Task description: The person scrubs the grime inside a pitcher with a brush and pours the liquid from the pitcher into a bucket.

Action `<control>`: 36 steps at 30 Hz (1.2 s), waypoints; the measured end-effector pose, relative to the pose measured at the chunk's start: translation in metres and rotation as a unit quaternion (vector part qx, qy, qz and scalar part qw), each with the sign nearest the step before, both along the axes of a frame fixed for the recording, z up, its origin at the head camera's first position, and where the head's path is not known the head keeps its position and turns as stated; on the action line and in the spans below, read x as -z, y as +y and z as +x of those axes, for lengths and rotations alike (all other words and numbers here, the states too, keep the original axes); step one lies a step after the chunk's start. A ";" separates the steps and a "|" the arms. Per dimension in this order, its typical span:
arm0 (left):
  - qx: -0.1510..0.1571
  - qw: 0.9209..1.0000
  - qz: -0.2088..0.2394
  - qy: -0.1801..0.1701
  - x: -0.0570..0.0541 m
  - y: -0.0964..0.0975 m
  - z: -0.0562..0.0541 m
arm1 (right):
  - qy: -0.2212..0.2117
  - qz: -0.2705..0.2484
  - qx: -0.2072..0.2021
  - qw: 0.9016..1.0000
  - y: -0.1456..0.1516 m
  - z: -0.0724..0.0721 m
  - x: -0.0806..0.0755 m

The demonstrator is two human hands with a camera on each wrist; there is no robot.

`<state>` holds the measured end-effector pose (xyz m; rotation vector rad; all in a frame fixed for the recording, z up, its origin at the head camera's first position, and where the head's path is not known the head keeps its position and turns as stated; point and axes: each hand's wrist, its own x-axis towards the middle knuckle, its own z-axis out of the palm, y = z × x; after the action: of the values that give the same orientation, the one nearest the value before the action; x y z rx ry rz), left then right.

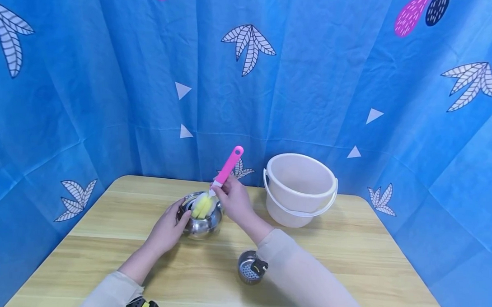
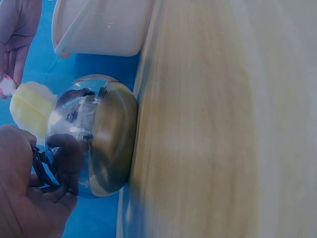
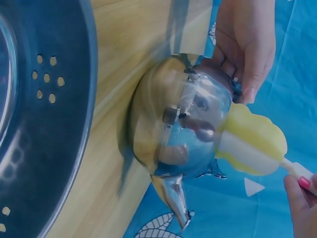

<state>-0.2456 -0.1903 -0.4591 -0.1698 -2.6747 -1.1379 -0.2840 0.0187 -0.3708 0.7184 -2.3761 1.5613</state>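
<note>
A shiny stainless steel teapot [image 1: 202,229] without a lid stands on the wooden table. My left hand [image 1: 167,226] holds it by the left side of its rim, thumb toward me. My right hand [image 1: 237,201] pinches a sponge brush by the lower end of its pink handle [image 1: 231,164]. Its yellow and white sponge head [image 1: 204,206] is partly down in the pot's mouth, with the handle slanting up to the right. In the right wrist view the sponge head [image 3: 252,141] bulges out of the opening, and the teapot's spout [image 3: 174,196] shows.
A metal strainer basket [image 1: 249,267] with a perforated bottom sits on the table under my right forearm. Its wall [image 3: 64,124] looms large in the right wrist view. Behind it, to the right, stands a white bucket [image 1: 284,197] with its handle down. A blue patterned curtain [image 1: 159,78] surrounds the table.
</note>
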 end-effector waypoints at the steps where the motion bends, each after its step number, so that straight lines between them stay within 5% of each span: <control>1: 0.000 1.000 0.000 0.001 0.000 0.000 0.000 | 0.000 0.005 0.002 1.000 -0.001 0.000 0.000; 36: 0.005 1.000 0.002 -0.002 -0.001 0.000 0.001 | -0.021 0.055 0.009 0.998 -0.021 0.000 0.012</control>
<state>-0.2449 -0.1904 -0.4582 -0.1810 -2.6768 -1.1486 -0.2837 -0.0025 -0.3826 0.6903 -2.5072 1.4626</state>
